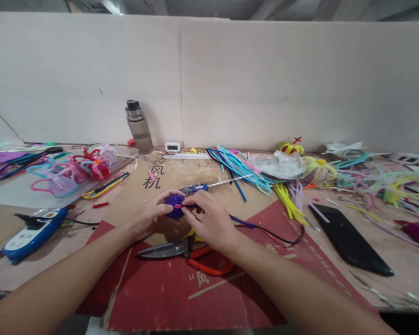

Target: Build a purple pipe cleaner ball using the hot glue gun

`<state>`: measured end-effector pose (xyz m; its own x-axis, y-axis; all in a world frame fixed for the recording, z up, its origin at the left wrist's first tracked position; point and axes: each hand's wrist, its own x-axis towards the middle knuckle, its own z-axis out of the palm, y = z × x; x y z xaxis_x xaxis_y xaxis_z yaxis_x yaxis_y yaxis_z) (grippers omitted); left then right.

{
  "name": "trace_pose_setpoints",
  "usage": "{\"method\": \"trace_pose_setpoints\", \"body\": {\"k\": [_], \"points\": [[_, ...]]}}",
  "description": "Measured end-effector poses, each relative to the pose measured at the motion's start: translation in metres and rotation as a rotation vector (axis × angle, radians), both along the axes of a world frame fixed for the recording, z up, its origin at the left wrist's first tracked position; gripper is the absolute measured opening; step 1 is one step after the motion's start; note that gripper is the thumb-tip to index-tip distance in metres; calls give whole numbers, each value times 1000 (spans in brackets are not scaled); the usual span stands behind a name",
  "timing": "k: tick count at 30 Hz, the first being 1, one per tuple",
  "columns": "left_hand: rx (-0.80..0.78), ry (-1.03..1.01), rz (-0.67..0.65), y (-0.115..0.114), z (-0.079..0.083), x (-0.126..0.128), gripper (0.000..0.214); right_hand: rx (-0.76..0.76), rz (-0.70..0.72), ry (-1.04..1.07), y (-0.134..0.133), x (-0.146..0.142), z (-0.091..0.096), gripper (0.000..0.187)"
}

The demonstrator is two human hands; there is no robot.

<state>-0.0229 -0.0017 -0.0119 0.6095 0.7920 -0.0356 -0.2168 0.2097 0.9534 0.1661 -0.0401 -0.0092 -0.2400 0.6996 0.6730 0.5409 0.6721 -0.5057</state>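
Note:
A purple coil [175,205] of pipe-cleaner-like strip, with a pink spot at its centre, is pinched between both hands over the cardboard. My left hand [152,213] grips its left side, thumb in front. My right hand [211,218] has its fingertips closed on the coil's right edge. A dark purple strip [242,222] trails out to the right from behind that hand. Just beyond the hands lies a screwdriver [195,188] with a blue handle. Red-handled scissors [209,266] rest below them, blades pointing left, partly hidden by my right hand.
A red and brown cardboard sheet [153,295] covers the table's middle. A power strip [35,235] lies left, a black phone [351,239] right. A water bottle [139,128] stands behind. Blue strips [235,165], a plastic-covered dish [279,166] and several coloured crafts [91,165] are spread around.

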Motion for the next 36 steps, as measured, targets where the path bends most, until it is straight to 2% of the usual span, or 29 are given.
{"method": "trace_pose_setpoints", "body": {"k": [4,9,17,27,33,36], "points": [[15,3,10,-2,-2,0,35,-4,33,25,-2,1,1,9],[79,35,-13,-5,4,-3,39,4,75,58,-4,-1,4,12],[35,62,65,-6,8,1,36,41,34,25,-3,0,4,6],[105,-29,117,-2,8,1,34,170,-3,-30,0,-1,9,7],[286,-125,134,-11,26,8,42,328,-52,-38,-13,4,26,8],[312,-129,122,-15,37,13,44,354,-55,-42,-17,6,31,7]]}}
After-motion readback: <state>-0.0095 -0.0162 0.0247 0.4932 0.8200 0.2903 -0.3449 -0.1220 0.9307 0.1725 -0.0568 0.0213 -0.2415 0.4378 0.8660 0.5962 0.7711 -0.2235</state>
